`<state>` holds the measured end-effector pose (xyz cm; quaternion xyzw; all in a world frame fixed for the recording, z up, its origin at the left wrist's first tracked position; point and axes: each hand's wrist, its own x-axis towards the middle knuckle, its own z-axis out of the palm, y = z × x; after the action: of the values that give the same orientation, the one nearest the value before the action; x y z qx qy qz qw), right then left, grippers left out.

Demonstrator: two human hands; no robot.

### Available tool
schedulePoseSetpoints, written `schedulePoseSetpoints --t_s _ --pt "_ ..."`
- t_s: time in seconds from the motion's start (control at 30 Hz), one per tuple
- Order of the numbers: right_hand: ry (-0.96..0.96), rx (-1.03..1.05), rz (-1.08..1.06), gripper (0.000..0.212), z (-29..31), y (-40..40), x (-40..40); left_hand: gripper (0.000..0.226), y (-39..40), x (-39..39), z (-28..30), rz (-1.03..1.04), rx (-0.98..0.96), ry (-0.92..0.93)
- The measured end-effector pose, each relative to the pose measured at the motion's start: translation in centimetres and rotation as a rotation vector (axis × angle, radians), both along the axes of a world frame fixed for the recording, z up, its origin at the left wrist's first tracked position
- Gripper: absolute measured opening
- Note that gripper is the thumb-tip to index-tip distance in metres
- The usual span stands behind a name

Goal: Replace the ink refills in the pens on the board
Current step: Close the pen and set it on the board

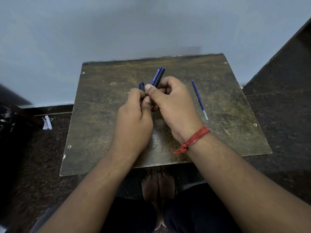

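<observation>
Head camera looks down on a scuffed, worn wooden board (104, 125) where the right hand (175, 106) grips a smooth black-and-blue pen barrel (158, 77), tilted upward. Touching it, the left hand (134, 125) pinches a short black pen piece (141, 86). A thin blue refill (200, 99) lies well right on the board.

Printed lettering runs lengthwise along the blue side of the pen barrel (158, 77), upper centre of the frame, pale on blue. It is a brand-style word, too blurred to read with certainty. Faint stamped or scratched marks on the board (218, 98), lower centre between the wrists: illegible. No other readable text, numbers or signs.
</observation>
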<state>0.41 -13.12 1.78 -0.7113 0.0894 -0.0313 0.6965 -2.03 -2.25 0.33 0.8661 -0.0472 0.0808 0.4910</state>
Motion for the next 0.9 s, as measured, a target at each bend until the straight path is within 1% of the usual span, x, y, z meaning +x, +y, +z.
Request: schedulePoseSetpoints --t_s 0.07,0.17,0.23,0.3,0.4,0.47,0.53,0.67,0.77,0.9 --pt "0.0 -0.003 -0.004 0.012 0.4 -0.4 0.1 0.006 0.0 0.0 0.0 -0.029 0.036 -0.024" --pt "-0.055 -0.081 -0.07 0.011 1.0 -2.0 0.6 0.019 0.4 -0.1 0.1 -0.023 0.07 -0.059" --pt "-0.111 -0.297 -0.133 0.011 1.1 -3.7 1.2 0.021 0.9 0.1 0.2 0.015 0.064 -0.08" --pt "-0.128 -0.615 -0.137 0.012 1.1 -5.4 1.5 0.018 1.6 0.4 0.3 0.064 0.06 -0.086" --pt "-0.022 -1.008 -0.081 0.022 0.8 -7.0 1.8 0.01 2.3 1.0 0.1 0.113 0.083 -0.07" --pt "0.061 -1.171 -0.014 0.028 0.5 -7.1 1.9 0.009 2.4 1.1 0.0 0.121 0.12 -0.037" --pt "0.091 -1.253 0.038 0.033 0.2 -6.7 1.9 0.011 2.4 1.2 -0.2 0.11 0.156 -0.011" --pt "0.072 -1.328 0.032 0.032 0.2 -6.2 2.0 0.014 2.4 1.2 -0.5 0.073 0.222 0.031" --pt "0.096 -1.339 0.045 0.033 0.1 -6.2 2.0 0.018 2.2 1.3 -0.6 0.059 0.3 0.072" --pt "0.087 -1.3 0.028 0.034 0.3 -6.3 1.9 0.023 1.8 1.1 -0.3 0.04 0.404 0.101"
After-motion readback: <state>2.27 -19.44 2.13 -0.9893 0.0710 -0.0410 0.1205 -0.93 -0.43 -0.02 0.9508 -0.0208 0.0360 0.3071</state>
